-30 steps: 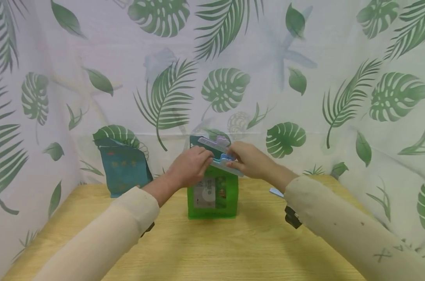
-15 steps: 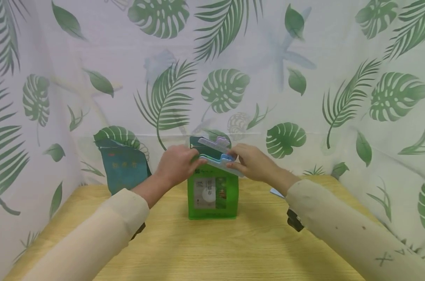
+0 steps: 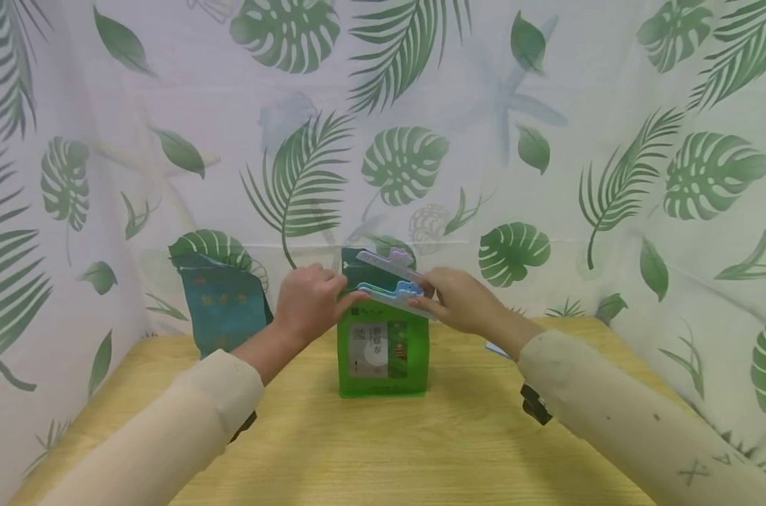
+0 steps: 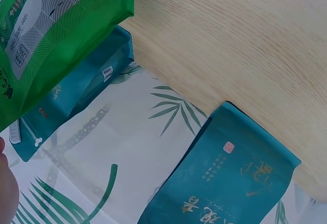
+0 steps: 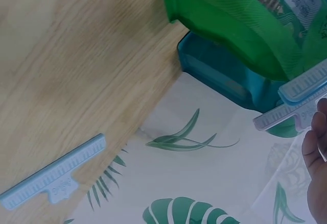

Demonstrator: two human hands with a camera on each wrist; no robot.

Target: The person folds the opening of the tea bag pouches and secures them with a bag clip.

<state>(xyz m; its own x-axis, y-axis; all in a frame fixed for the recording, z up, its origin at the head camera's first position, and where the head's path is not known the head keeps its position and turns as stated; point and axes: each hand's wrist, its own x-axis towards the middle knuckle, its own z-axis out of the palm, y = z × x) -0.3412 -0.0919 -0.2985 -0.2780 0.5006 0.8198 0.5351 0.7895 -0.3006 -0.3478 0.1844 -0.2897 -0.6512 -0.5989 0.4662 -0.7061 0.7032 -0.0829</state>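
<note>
A green stand-up pouch (image 3: 383, 351) with a printed label stands upright mid-table. Across its top lies a light blue bag clip (image 3: 389, 289), slanting down to the right. My right hand (image 3: 455, 299) pinches that clip at its right end. At the pouch's upper left corner, my left hand (image 3: 310, 299) has curled fingers and its thumb lies in front of the top edge, seemingly pinching it; what lies behind the thumb is hidden. Close behind stands a teal pouch (image 3: 354, 266), with a purple bag clip (image 5: 276, 117) across its top near my right fingers.
Another teal pouch (image 3: 225, 309) stands at the back left, its upper corner tilted. A spare blue bag clip (image 5: 56, 175) lies on the wooden table (image 3: 383, 450) to the right, partly behind my right forearm. Leaf-printed cloth (image 3: 547, 197) hangs behind.
My left hand has moved left along the green pouch's top to its left corner, uncovering the label and the clip's left end. My right hand stays at the clip, shifting only slightly.
</note>
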